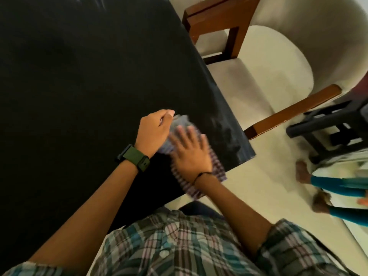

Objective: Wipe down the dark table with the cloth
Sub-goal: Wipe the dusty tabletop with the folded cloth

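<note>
The dark table (69,86) fills the left and middle of the head view, its near right corner at the centre. A checked purple-and-white cloth (218,168) lies on that corner, one end hanging over the near edge. My right hand (190,154) lies flat on the cloth with fingers spread, blurred by motion. My left hand (154,130), a green watch on its wrist, pinches the cloth's far end between closed fingers. Much of the cloth is hidden under both hands.
A cream upholstered chair with wooden arms (278,56) stands close against the table's right edge. A dark stool (328,128) sits on the pale floor at the right. Another person's bare feet and teal trouser legs (338,188) are at the lower right.
</note>
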`<state>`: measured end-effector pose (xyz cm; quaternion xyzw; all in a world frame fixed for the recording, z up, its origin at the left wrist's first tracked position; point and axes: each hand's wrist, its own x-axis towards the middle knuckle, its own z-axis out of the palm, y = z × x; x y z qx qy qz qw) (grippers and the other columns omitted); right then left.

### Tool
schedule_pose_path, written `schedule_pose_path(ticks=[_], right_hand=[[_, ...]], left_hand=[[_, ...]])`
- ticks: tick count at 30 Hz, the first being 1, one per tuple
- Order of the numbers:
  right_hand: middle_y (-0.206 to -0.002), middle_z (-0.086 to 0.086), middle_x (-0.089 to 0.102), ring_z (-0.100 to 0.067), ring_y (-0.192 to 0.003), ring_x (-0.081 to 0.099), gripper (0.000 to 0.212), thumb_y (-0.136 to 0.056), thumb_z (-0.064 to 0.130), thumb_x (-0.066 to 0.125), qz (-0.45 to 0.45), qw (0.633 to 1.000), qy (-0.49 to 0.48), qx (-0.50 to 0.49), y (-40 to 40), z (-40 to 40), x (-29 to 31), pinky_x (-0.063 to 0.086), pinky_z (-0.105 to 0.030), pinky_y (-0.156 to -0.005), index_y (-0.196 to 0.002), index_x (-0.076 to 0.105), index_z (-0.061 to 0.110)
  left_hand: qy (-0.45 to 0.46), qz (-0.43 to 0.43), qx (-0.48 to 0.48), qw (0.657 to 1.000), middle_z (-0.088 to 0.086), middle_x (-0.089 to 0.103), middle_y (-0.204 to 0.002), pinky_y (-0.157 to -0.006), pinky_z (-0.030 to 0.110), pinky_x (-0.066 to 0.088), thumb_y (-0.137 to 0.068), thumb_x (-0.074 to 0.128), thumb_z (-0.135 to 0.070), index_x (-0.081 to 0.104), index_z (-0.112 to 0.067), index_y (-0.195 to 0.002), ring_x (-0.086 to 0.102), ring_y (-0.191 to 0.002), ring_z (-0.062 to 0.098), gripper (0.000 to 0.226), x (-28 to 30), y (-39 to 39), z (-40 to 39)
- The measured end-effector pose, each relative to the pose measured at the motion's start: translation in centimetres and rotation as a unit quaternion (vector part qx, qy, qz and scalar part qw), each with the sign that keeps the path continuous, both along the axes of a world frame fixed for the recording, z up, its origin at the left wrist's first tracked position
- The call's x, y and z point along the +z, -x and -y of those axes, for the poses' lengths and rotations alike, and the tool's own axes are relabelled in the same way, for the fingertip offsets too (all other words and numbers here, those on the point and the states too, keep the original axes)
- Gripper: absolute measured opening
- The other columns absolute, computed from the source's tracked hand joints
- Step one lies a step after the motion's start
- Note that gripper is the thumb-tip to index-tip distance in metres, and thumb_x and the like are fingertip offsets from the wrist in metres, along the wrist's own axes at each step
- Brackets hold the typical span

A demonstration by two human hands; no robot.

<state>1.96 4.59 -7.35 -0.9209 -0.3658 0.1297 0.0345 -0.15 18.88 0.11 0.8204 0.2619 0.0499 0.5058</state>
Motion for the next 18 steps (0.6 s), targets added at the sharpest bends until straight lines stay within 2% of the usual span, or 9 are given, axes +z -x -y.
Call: schedule_pose_path(ticks=[2,4,7,9,11,14,18], right_hand=[[-0.159,0.006,-0.003,-0.02,-0.145,-0.011,0.052,-0.099,0.042,0.02,0.005,0.992,0.013,-0.122,-4.1,3.5,-0.3,-0.007,-0.05,-0.116,-0.148,0.005,0.04],[-0.158,0.007,-0.006,-0.018,-0.145,-0.011,0.052,-0.098,0.046,0.017,0.001,0.981,0.024,-0.194,-7.5,6.2,-0.3,-0.005,-0.049,-0.117,-0.147,0.002,0.042],[-0.159,0.005,-0.004,-0.021,-0.146,-0.008,0.052,-0.099,0.046,0.018,-0.003,0.971,0.003,-0.239,-10.8,7.0,-0.3,0.0,-0.049,-0.117,-0.148,0.003,0.039],[-0.159,0.004,-0.005,-0.022,-0.145,-0.01,0.053,-0.1,0.045,0.02,-0.005,0.973,-0.003,-0.23,-12.8,5.4,-0.6,-0.002,-0.049,-0.117,-0.149,0.003,0.037],[-0.159,0.003,-0.006,-0.024,-0.145,-0.011,0.054,-0.099,0.046,0.021,-0.004,0.98,-0.015,-0.197,-15.1,2.4,-0.7,-0.004,-0.048,-0.117,-0.149,0.004,0.036],[-0.159,0.001,-0.004,-0.026,-0.145,-0.009,0.055,-0.099,0.046,0.022,-0.016,0.99,-0.016,-0.136,-17.8,-1.2,-0.4,-0.002,-0.047,-0.117,-0.149,0.004,0.034],[-0.159,0.0,-0.005,-0.026,-0.145,-0.009,0.055,-0.099,0.047,0.019,-0.019,0.996,-0.02,-0.08,-15.8,3.1,-0.5,0.0,-0.047,-0.118,-0.15,0.002,0.033]], left_hand=[[0.012,0.005,-0.005,1.0,0.005,0.065,-0.106,-0.072,0.015,0.04,-0.095,0.041,-0.022,0.059,-0.011,-0.116,0.056,-0.093,0.011,0.03,-0.1,-0.3,0.1],[0.013,0.005,-0.014,1.0,0.004,0.061,-0.094,-0.064,0.013,0.037,-0.095,0.04,-0.022,0.059,-0.011,-0.117,0.053,-0.082,0.011,0.031,-0.1,-0.4,0.4],[0.011,0.009,-0.021,1.0,-0.001,0.061,-0.1,-0.066,0.005,0.04,-0.095,0.041,-0.021,0.058,-0.011,-0.117,0.051,-0.08,0.0,0.03,-0.1,-0.6,1.2],[-0.001,0.005,-0.011,1.0,0.001,0.063,-0.113,-0.072,0.0,0.037,-0.095,0.041,-0.021,0.058,-0.01,-0.118,0.054,-0.093,0.002,0.03,-0.2,-1.2,1.9],[-0.011,-0.003,0.003,1.0,0.003,0.063,-0.118,-0.078,0.005,0.036,-0.095,0.041,-0.02,0.059,-0.009,-0.117,0.056,-0.104,0.008,0.03,-0.3,-2.1,2.7],[-0.029,-0.004,0.008,1.0,0.006,0.064,-0.118,-0.082,0.009,0.035,-0.095,0.043,-0.019,0.061,-0.008,-0.114,0.057,-0.108,0.015,0.029,-0.3,-3.5,4.6],[-0.054,-0.012,-0.019,0.998,0.008,0.064,-0.118,-0.084,0.009,0.034,-0.094,0.043,-0.018,0.062,-0.007,-0.112,0.057,-0.11,0.016,0.028,-0.2,-5.0,6.5]])
